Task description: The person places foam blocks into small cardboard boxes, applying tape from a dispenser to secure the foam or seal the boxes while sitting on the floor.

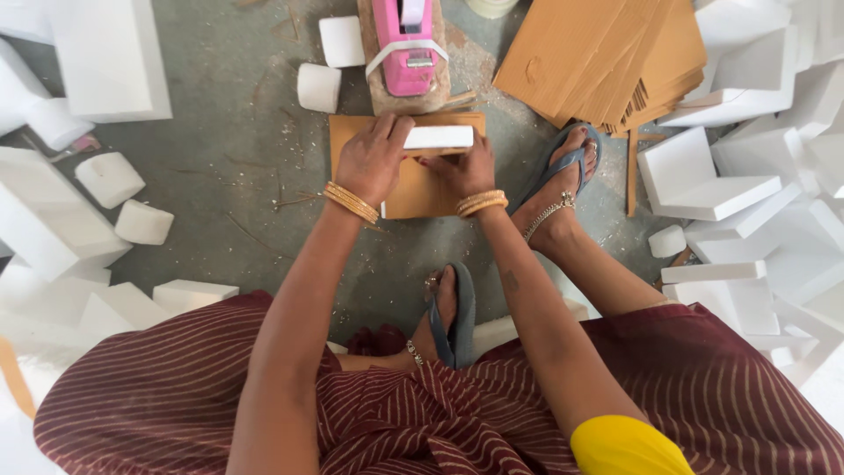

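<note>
The grey concrete floor (pixel 229 167) carries everything here, littered with wood shavings and ringed at its left and right edges by stacks of white foam blocks (pixel 53 220); a fanned pile of tan corrugated cardboard sheets (pixel 598 53) lies toward the far right corner; a pink tape dispenser on a rough wooden base (pixel 406 48) stands at the far edge, just beyond the work; a flat tan cardboard sheet (pixel 422 189) lies on the floor in the middle, between the person's sandalled feet and the dispenser; on its far edge rests the small white rectangular foam block (pixel 440 137), lying flat and long side across. The left hand (pixel 374 158) presses down on the block's left end, fingers curled over its top edge; the right hand (pixel 462 169) pinches the block's near edge and the cardboard under it, fingers closed against both. The block looks very light and stiff, yet brittle and easily dented or crumbled at its corners, with a slightly grippy surface; it is best held by broad faces or long sides with spread fingers rather than by a corner; the cardboard beneath seems thin and bendable, so it would crease if lifted by one edge.
</note>
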